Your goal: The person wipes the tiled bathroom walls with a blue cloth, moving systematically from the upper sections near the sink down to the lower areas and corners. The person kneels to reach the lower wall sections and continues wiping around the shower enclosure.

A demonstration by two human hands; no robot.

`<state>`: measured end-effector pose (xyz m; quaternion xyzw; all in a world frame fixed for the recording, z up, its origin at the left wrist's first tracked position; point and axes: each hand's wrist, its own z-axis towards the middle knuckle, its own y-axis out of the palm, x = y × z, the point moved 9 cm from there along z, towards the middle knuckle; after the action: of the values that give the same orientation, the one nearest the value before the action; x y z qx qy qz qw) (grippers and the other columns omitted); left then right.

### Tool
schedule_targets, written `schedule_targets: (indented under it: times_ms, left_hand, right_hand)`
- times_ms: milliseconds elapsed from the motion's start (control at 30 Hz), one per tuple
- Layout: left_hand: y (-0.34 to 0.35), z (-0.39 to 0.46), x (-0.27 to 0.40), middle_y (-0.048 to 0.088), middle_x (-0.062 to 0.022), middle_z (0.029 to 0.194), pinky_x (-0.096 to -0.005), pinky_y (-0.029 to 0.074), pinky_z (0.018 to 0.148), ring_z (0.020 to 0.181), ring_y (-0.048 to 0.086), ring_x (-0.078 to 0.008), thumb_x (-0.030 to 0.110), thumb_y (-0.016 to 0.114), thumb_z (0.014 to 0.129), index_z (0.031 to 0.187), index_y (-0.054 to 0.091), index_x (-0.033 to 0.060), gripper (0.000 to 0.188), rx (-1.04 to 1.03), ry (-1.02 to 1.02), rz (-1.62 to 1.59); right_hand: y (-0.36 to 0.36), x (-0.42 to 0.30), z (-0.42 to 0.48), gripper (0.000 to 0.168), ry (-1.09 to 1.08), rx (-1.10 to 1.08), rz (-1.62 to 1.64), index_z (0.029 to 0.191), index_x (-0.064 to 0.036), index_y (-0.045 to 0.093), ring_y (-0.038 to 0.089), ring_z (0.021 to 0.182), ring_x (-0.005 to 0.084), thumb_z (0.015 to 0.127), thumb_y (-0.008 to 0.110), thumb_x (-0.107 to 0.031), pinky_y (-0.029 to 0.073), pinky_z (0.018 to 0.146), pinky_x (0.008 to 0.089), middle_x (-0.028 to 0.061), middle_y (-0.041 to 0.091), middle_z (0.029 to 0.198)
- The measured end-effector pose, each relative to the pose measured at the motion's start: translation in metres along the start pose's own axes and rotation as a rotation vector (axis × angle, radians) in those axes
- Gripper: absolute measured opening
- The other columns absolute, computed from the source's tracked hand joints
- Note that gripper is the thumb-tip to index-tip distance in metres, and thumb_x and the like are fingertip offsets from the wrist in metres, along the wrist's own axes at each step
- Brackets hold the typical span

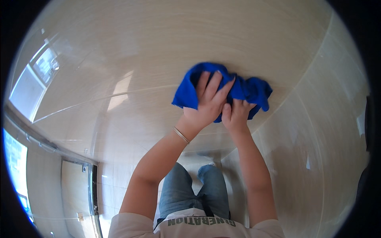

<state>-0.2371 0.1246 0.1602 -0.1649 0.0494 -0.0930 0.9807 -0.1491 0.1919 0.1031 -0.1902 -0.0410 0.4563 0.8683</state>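
A crumpled blue cloth (256, 87) is pressed against the glossy beige tiled wall (160, 44) before me. My left hand (209, 102), with a thin bangle on its wrist, lies over the left part of the cloth with its fingers spread; a fold stands up around the fingers. Close beside it, my right hand (238, 114) grips the cloth's lower middle, its fingertips partly hidden in the fabric. The cloth's right end bunches up past the right hand, near the wall's corner. Both arms reach up and forward.
A second tiled wall (297, 160) meets the first at a corner on my right. Below are my legs in jeans (178, 190) and the pale tiled floor (111, 175). A door (76, 187) and a bright window (15, 160) stand at the left; the wall reflects a window.
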Motion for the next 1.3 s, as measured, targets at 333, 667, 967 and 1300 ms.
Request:
schedule_targets:
  times_ms: [333, 667, 967, 1300]
  left_hand:
    - [-0.039, -0.101, -0.099, 0.034, -0.0233, 0.138, -0.0632, 0.018, 0.106, 0.13, 0.024, -0.052, 0.022, 0.053, 0.083, 0.127, 0.051, 0.0059, 0.047, 0.071, -0.416, 0.268]
    - [-0.008, -0.18, -0.097, 0.013, -0.033, 0.145, -0.0502, 0.012, 0.109, 0.133, 0.016, -0.0471, 0.026, 0.055, 0.085, 0.135, 0.041, 0.0017, 0.057, 0.566, -1.17, -0.055]
    - [-0.064, 0.028, -0.066, 0.029, -0.025, 0.144, -0.0615, 0.021, 0.095, 0.118, 0.033, -0.047, 0.034, 0.063, 0.069, 0.133, 0.05, 0.0301, 0.065, 0.206, -0.576, 0.237]
    - [-0.082, -0.084, -0.13, 0.022, -0.0262, 0.146, -0.0638, 0.011, 0.105, 0.134, 0.016, -0.0489, 0.033, 0.062, 0.078, 0.104, 0.058, 0.0022, 0.041, 0.411, -0.842, 0.334]
  right_hand:
    - [0.042, -0.096, 0.001, 0.036, -0.375, -0.38, 0.148, 0.102, -0.019, 0.068, 0.055, 0.103, 0.0329, 0.076, 0.066, -0.045, 0.041, 0.091, 0.0433, 0.0097, 0.062, 0.112]
    - [0.044, -0.112, -0.011, 0.033, -0.539, -0.634, 0.426, 0.108, -0.012, 0.064, 0.052, 0.106, 0.0375, 0.078, 0.06, -0.026, 0.039, 0.096, 0.0476, 0.0205, 0.059, 0.109]
    - [-0.034, -0.071, 0.056, 0.05, -0.576, -0.019, 0.458, 0.122, 0.001, 0.035, 0.045, 0.11, 0.0448, 0.083, 0.06, -0.015, 0.034, 0.098, 0.0513, 0.0297, 0.043, 0.123]
    - [-0.012, -0.092, 0.046, 0.036, -0.788, 0.022, 0.323, 0.12, -0.016, 0.048, 0.048, 0.121, 0.0325, 0.09, 0.053, -0.033, 0.034, 0.099, 0.0487, 0.0131, 0.05, 0.132]
